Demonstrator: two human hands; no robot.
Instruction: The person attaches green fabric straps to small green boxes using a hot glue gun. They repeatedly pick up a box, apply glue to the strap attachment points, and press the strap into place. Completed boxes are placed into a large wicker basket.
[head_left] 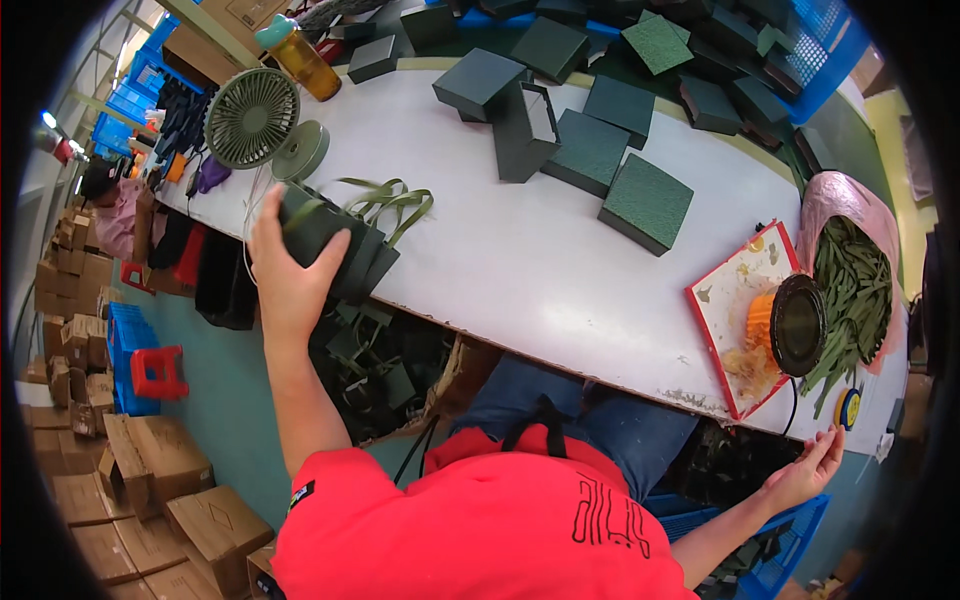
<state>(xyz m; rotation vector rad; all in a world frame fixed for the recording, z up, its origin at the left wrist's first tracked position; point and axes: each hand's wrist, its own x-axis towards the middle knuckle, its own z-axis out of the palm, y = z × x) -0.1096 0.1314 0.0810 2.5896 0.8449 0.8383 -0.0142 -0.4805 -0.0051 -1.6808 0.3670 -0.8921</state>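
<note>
At the table's near left edge, my left hand [290,270] grips several dark green boxes [350,262] with its thumb on the near face. Green ribbon loops [392,203] stick out from this stack over the white tabletop. Off the table's right end is my right hand [808,470], fingers loosely stretched and nothing visible in them. Just above its fingertips sits a small yellow and blue round item [849,408]. Closest to that is a pink plastic bag [838,200] full of green ribbon strips [850,290].
More green boxes [648,203] lie across the far side of the table [480,270]. A green fan [252,118] and an amber bottle [300,62] stand back left. A red-edged tray [722,355] holds an orange pot with a dark round top [798,325]. An open carton [440,390] sits below.
</note>
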